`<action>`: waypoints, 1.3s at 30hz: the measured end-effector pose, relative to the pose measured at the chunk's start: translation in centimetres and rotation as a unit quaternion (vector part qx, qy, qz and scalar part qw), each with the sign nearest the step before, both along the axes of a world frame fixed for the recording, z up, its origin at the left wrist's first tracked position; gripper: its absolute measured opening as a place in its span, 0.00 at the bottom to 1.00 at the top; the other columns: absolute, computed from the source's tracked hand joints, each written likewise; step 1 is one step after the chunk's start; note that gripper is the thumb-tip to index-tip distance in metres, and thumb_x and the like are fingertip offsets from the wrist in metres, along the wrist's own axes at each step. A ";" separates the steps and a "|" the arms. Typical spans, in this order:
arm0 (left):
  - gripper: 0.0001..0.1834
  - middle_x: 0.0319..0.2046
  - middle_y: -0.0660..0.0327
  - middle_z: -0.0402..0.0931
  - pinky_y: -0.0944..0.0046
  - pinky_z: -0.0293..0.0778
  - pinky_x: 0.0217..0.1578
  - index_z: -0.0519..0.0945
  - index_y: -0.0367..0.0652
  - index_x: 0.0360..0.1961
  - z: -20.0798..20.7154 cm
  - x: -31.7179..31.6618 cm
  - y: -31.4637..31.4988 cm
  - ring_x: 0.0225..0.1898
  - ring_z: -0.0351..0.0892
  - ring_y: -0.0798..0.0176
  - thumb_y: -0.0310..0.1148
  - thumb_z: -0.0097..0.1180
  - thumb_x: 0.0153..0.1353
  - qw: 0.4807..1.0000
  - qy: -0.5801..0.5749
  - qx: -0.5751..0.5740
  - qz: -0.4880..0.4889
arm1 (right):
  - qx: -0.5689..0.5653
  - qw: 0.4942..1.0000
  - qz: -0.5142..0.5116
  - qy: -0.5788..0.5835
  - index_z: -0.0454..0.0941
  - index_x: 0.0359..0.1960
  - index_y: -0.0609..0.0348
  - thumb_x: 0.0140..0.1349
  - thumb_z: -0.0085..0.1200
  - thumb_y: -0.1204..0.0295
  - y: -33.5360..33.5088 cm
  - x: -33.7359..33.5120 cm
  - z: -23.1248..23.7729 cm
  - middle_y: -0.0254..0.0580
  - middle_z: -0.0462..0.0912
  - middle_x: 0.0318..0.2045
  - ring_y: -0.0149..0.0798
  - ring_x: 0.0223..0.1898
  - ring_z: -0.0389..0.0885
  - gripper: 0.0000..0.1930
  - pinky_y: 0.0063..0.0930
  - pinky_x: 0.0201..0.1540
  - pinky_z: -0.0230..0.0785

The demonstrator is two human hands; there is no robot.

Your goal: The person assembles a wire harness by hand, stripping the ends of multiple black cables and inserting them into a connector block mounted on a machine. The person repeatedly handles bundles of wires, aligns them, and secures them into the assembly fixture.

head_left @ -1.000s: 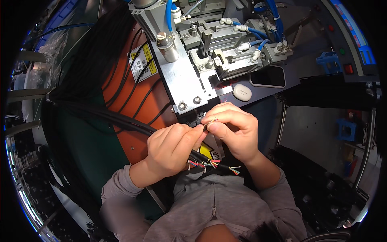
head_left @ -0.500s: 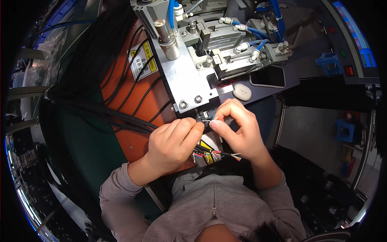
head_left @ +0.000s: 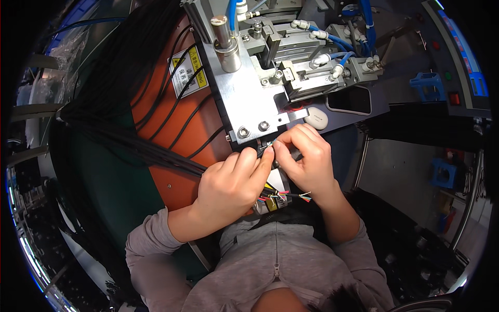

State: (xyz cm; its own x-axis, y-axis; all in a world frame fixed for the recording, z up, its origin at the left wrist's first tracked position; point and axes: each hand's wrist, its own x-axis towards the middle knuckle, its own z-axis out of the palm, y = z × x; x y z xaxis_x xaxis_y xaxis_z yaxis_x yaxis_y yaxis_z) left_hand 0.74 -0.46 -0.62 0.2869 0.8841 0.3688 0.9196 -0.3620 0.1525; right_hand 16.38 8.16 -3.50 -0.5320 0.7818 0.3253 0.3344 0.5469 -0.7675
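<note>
My left hand (head_left: 231,177) is closed with its fingers curled, gripping a cable end whose body is mostly hidden by the fingers. Fine wires (head_left: 268,145) show at its fingertips, just beneath the front edge of a metal machine plate (head_left: 244,106). My right hand (head_left: 307,156) pinches at these same wires, thumb and forefinger together, almost touching the left fingertips. Below the hands, several black cables (head_left: 291,195) end in bared strands, with red, white, green and other colours fanned out. The small dark fixture under the plate is partly hidden by my fingers.
A bundle of black cables (head_left: 140,148) runs in from the left over an orange surface (head_left: 169,179). A pneumatic fixture with blue hoses (head_left: 338,44) stands beyond. A pale round case (head_left: 316,119) and a phone (head_left: 351,100) lie right of the plate. A blue stool (head_left: 443,171) stands farther right.
Both hands have closed in on each other, and the wires now sit nearer the plate's edge. The whole view has shifted slightly, with the machine appearing further right.
</note>
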 end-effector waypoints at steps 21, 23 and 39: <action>0.16 0.27 0.66 0.75 0.69 0.68 0.21 0.83 0.42 0.37 -0.6 -0.4 0.9 0.21 0.73 0.68 0.27 0.58 0.43 0.996 -0.075 0.048 0.027 | -0.160 0.981 -0.033 0.104 0.73 0.27 0.66 0.54 0.53 0.77 -0.8 -0.5 -1.4 0.42 0.74 0.23 0.36 0.25 0.72 0.04 0.25 0.31 0.64; 0.15 0.27 0.66 0.75 0.69 0.68 0.21 0.83 0.42 0.36 0.0 -0.3 0.7 0.20 0.73 0.68 0.27 0.58 0.44 0.997 -0.059 0.028 0.039 | -0.102 0.990 -0.032 0.097 0.73 0.27 0.65 0.55 0.56 0.76 -0.8 -0.9 -1.1 0.40 0.75 0.23 0.35 0.26 0.72 0.05 0.25 0.32 0.65; 0.13 0.23 0.64 0.68 0.69 0.67 0.20 0.81 0.39 0.37 1.2 -1.1 -0.2 0.20 0.73 0.68 0.28 0.59 0.48 0.996 -0.071 -0.054 0.012 | 0.035 0.936 0.304 0.171 0.84 0.35 0.62 0.50 0.60 0.72 0.9 2.0 1.1 0.42 0.83 0.35 0.43 0.37 0.81 0.10 0.32 0.40 0.74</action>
State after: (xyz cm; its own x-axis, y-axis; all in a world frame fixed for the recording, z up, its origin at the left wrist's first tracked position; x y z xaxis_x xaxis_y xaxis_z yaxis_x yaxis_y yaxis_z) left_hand -0.39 -0.66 0.54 0.2167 0.9272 0.3054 0.8946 -0.3139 0.3181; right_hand 18.38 9.02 -2.37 -0.7269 0.3384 0.5976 -0.3147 0.6093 -0.7278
